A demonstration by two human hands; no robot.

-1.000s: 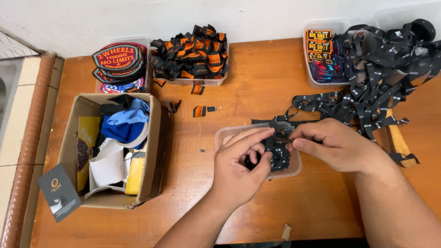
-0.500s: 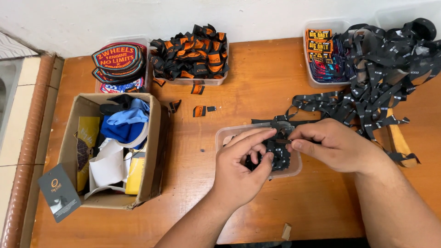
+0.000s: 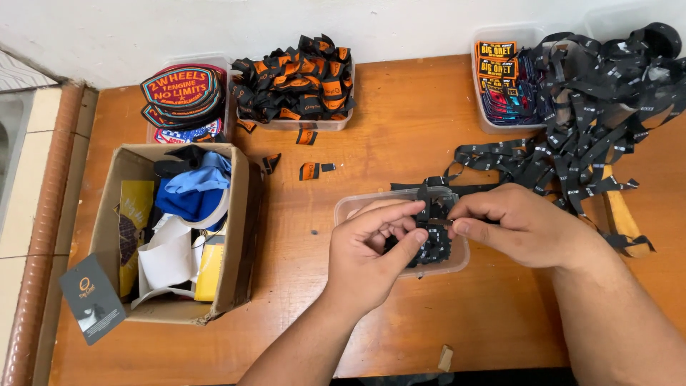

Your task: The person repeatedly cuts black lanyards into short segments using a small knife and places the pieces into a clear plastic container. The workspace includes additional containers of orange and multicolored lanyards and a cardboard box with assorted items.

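My left hand point(image 3: 379, 246) and my right hand point(image 3: 518, 225) meet over a clear plastic tray point(image 3: 350, 209) near the table's middle. Both pinch a black woven label strip point(image 3: 436, 218) between thumb and fingers, just above a small heap of cut black labels point(image 3: 439, 246) lying in the tray. The strip runs back to the right into a large tangle of black label ribbon point(image 3: 600, 107). What lies under my palms is hidden.
A cardboard box point(image 3: 243, 236) with cloth and paper stands at the left. At the back sit a stack of round patches point(image 3: 179, 93), a tray of black-orange labels point(image 3: 296, 82) and a tray of colourful labels point(image 3: 500, 78). Loose labels point(image 3: 311, 170) lie on the wooden table point(image 3: 400, 136).
The hands stay over the tray; my fingers have shifted slightly along the strip. Nothing else has moved.
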